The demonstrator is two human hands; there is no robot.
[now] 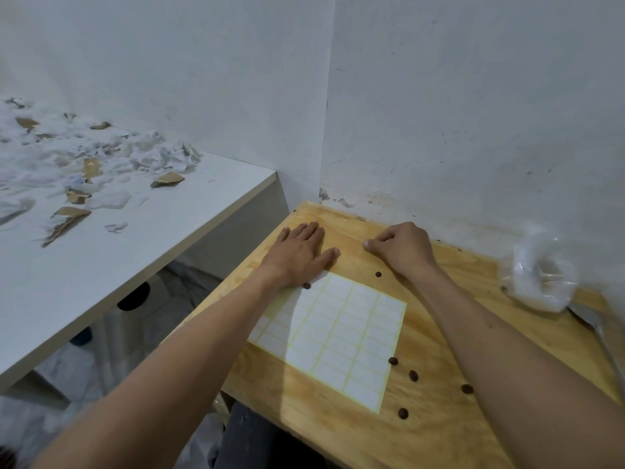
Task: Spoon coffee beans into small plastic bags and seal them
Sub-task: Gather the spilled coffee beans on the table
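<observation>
A clear plastic bag [541, 279] sat at three o'clock on the wooden table [338, 431], contents unclear. Left hand [299, 253] lay flat, fingers straight; right hand [404, 247] was curled, and whether it pinched anything, I couldn't tell. Loose coffee beans [413, 375] lay at five o'clock beside the label sheet [341, 336]. White walls [473, 113] cornered at twelve.

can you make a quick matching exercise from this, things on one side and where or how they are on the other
Things:
1. left hand
2. right hand
3. label sheet
4. plastic bag

States or places:
a. crumpled at the table's right edge by the wall
b. fingers curled, knuckles up
c. flat, palm down, fingers straight
d. lying flat in the middle of the wooden table

Pairs: 1-c, 2-b, 3-d, 4-a
</observation>
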